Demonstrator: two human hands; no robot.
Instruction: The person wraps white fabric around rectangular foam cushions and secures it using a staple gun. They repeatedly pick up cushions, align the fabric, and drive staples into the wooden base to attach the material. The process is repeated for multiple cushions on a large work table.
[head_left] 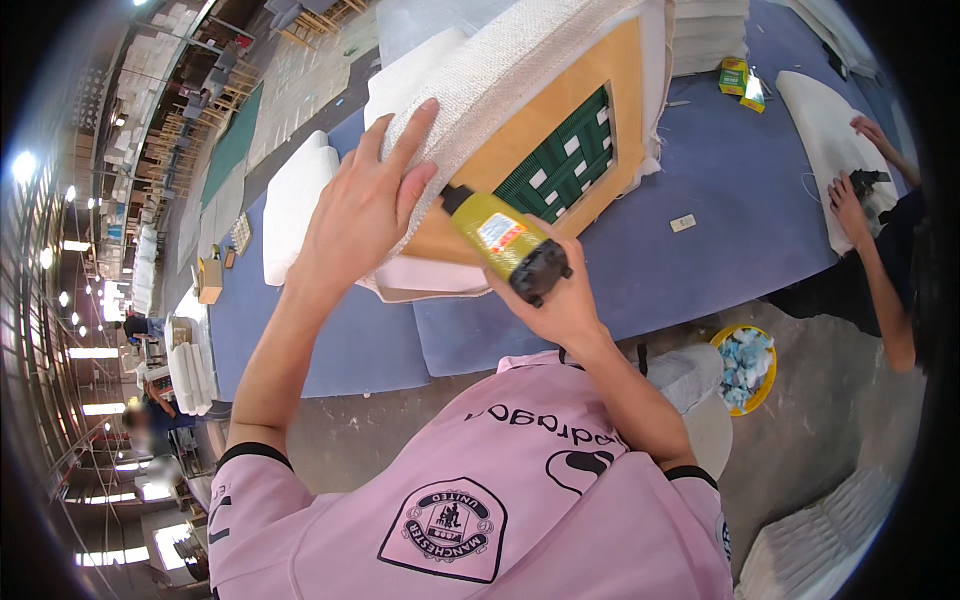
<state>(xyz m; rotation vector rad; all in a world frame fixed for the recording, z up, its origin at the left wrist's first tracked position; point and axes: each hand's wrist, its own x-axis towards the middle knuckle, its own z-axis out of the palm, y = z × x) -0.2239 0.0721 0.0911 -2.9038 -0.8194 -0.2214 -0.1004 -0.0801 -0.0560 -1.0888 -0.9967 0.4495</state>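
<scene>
My left hand (365,205) lies flat with fingers spread on the cream fabric of an upholstered seat cushion (480,90), pressing the cloth at its edge. The cushion stands tilted on a blue-covered worktable (740,190), its underside showing a wooden frame (560,90) and green and white webbing (563,160). My right hand (560,300) grips a yellow and black staple gun (508,243), its nose set against the frame's lower corner.
Another person's hands (850,195) work on a white foam piece (825,125) at the right. Small yellow-green boxes (742,82) lie on the table. A yellow bucket (745,368) of scraps stands on the floor. White foam pads (295,195) lie at left.
</scene>
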